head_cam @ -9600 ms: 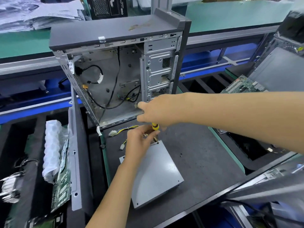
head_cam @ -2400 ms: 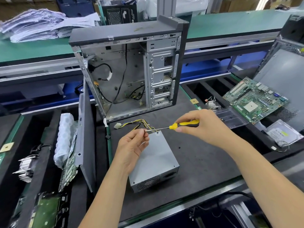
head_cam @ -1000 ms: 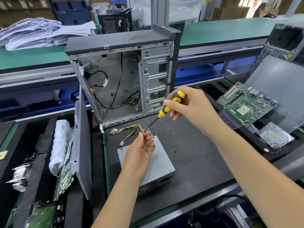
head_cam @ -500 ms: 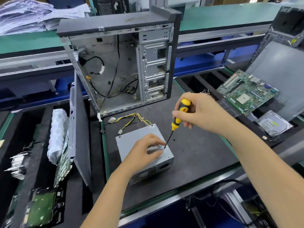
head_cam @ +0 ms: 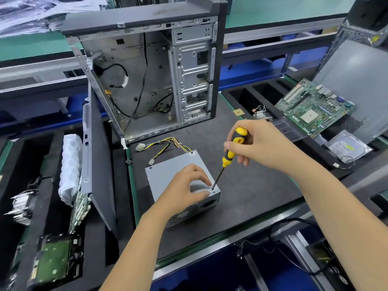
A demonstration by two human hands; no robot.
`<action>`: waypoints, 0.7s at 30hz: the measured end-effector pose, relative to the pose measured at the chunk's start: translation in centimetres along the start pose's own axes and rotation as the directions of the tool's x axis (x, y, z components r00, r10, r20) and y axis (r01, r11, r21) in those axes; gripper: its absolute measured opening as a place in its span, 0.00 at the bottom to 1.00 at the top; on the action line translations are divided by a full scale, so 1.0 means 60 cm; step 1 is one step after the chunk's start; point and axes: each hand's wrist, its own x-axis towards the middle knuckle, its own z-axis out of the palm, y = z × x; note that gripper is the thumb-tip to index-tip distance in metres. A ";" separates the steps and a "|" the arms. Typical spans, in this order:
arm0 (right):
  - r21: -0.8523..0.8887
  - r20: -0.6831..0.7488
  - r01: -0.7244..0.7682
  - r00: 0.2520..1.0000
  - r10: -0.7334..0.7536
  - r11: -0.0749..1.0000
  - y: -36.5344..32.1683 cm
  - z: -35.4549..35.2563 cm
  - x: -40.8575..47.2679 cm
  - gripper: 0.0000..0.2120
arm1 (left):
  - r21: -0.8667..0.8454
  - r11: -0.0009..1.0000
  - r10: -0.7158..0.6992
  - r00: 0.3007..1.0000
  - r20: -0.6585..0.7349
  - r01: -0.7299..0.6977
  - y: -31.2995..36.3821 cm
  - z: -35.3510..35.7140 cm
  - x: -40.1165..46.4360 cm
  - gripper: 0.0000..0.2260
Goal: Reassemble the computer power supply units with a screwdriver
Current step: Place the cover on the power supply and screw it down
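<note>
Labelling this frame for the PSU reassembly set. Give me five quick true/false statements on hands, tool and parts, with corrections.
1. The right hand grips the yellow and black screwdriver. True.
2. The screwdriver tip is at the near right corner of the power supply unit. True.
3. The power supply unit sits inside the open computer case. False: it lies on the dark mat in front of the case.
4. The left hand holds the motherboard. False: it rests on top of the power supply unit, fingers by the screwdriver tip; the motherboard lies off to the right.
5. The yellow and black wires run from the unit's far side. True.
</note>
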 end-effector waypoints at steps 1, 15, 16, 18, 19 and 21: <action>-0.015 0.000 -0.001 1.000 0.001 1.000 0.000 0.000 -0.001 0.05 | 0.003 1.000 -0.003 1.000 0.005 0.003 0.000 0.001 0.001 0.07; -0.023 0.054 0.012 0.998 -0.011 1.000 -0.016 0.008 -0.006 0.05 | 0.061 0.998 0.008 0.998 0.054 -0.011 0.001 0.003 0.009 0.06; -0.023 0.058 0.013 0.998 -0.012 1.000 -0.017 0.008 -0.006 0.05 | 0.060 0.998 0.009 0.998 0.055 -0.012 0.001 0.003 0.009 0.06; -0.020 0.065 0.014 0.998 -0.013 1.000 -0.017 0.008 -0.006 0.04 | 0.052 0.999 0.012 0.999 0.053 -0.015 0.003 0.003 0.009 0.06; -0.018 0.069 0.016 0.998 -0.014 1.000 -0.017 0.008 -0.006 0.04 | 0.047 0.999 0.015 0.999 0.051 -0.017 0.005 0.004 0.010 0.07; -0.018 0.075 0.021 0.997 -0.020 1.000 -0.016 0.008 -0.005 0.04 | 0.040 0.999 0.020 0.999 0.047 -0.022 0.008 0.005 0.011 0.07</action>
